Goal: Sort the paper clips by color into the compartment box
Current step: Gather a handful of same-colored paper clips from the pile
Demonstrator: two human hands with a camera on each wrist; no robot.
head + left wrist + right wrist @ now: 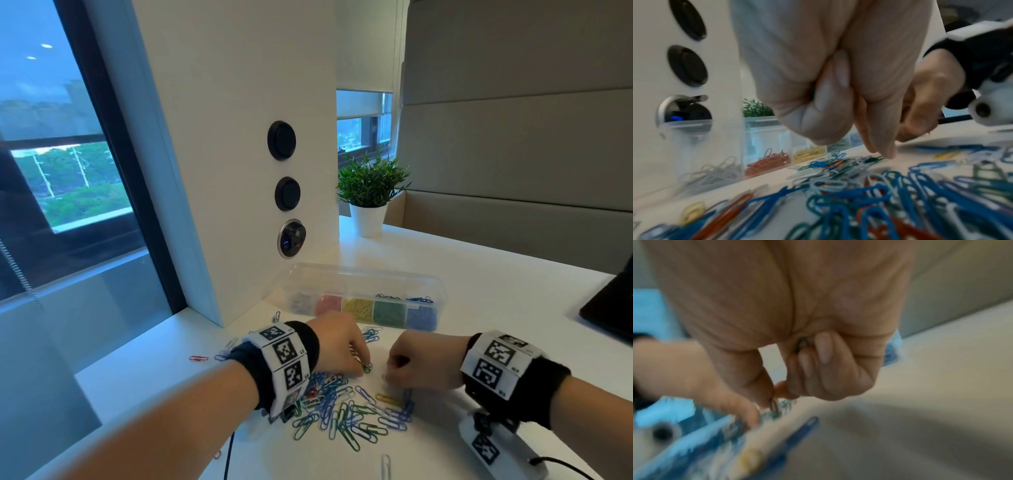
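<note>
A loose pile of paper clips (346, 411) in blue, green, white, red and yellow lies on the white table, close up in the left wrist view (859, 203). Behind it stands the clear compartment box (444, 298) with white, red, yellow, green and blue clips in separate sections (764, 129). My left hand (365, 367) has its fingers curled, and thumb and forefinger pinch a dark green clip (873, 160) at the pile's far edge. My right hand (387, 375) is curled round a green clip (801, 344) in the palm, and thumb and forefinger pinch another clip (773, 404).
A white pillar with round sockets (287, 193) rises just left of the box. A potted plant (370, 192) stands behind it. A dark flat object (613, 308) lies at the right edge. A stray red clip (198, 358) lies left, near the table's edge.
</note>
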